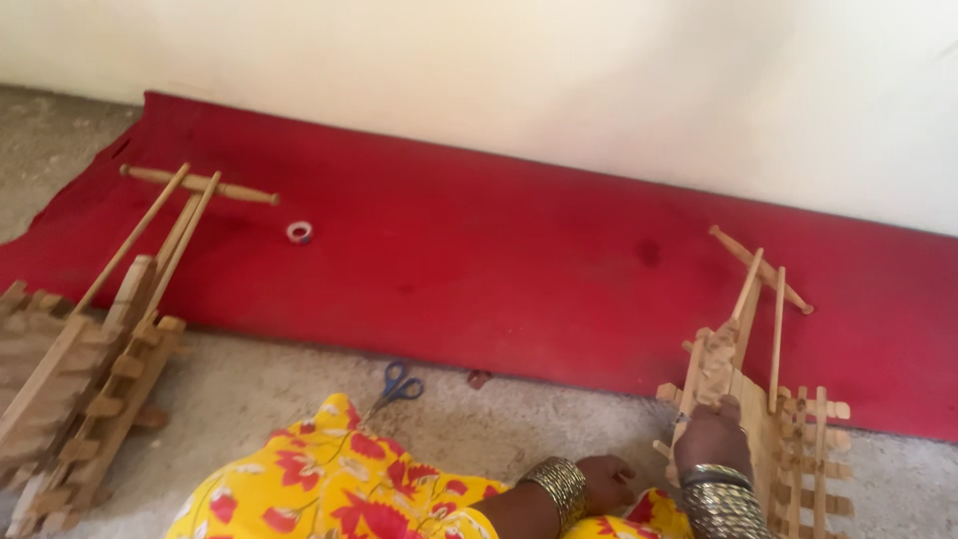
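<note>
My right hand (711, 435), with a stack of metal bangles on the wrist, lies on top of a small cart model (788, 439) made of flat wooden sticks, fingers wrapped over its front part. The model's two thin poles and crossbar (760, 268) reach out onto a red mat (519, 260). My left hand (605, 483), with gold bangles, rests just left of the model with fingers curled against my yellow flowered garment (339, 489). Nothing shows in that hand.
A larger wooden stick cart (90, 379) stands at the left, its long poles and crossbar (200, 185) lying on the mat. Blue-handled scissors (399, 384) lie on the grey floor near my knee. A small tape roll (298, 232) sits on the mat. A pale wall (559, 80) runs behind.
</note>
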Demonstrator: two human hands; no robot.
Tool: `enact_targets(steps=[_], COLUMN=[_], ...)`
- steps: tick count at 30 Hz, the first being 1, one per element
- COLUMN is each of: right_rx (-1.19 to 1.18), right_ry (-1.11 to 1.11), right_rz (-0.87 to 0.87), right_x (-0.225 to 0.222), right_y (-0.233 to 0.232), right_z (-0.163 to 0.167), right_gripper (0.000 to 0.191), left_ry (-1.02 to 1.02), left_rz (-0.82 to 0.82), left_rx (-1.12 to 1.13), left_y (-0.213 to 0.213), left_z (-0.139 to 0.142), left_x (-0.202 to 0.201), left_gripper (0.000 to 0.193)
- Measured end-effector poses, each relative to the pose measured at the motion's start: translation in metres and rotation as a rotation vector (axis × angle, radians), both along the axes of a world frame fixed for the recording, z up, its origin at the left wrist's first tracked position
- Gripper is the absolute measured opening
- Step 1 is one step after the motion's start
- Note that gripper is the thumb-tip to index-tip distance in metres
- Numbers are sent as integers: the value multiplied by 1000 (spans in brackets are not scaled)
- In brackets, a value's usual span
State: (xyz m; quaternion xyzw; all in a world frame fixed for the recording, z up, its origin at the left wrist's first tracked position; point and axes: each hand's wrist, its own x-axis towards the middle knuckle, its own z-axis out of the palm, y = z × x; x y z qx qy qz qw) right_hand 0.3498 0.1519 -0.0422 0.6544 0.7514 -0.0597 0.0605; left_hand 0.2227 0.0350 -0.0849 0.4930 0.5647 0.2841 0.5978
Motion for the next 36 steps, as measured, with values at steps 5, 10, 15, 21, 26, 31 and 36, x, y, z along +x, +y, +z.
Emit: enact_targets(steps=[5, 10, 15, 21, 26, 31, 36], right_rx=[26, 9, 28, 122, 250, -248, -1262], right_ry=[-170, -217, -225, -145, 314, 1032, 1388], right_rz=[83, 68, 98, 250, 747, 1189, 783], right_x=[-29, -41, -64, -158, -255, -357, -428], right_y=[-8, 6, 6, -27, -94, -267, -415], right_z=[-3, -5, 0, -10, -24, -27, -22], right_gripper=[33, 31, 27, 23, 20, 17, 20], left_ry=[-122, 13, -206, -507, 7, 403, 885], left_rz=[126, 173, 310, 480, 1055, 1491, 1533], left_rx=[111, 283, 472, 636, 755, 502, 418], left_y=[-4, -17, -38, -114, -265, -396, -457], left_z=[-15, -25, 1, 50, 66, 65, 40], left_x=[3, -10, -50, -155, -265, -324, -361], left_gripper=[54, 47, 39, 30, 23, 26, 33])
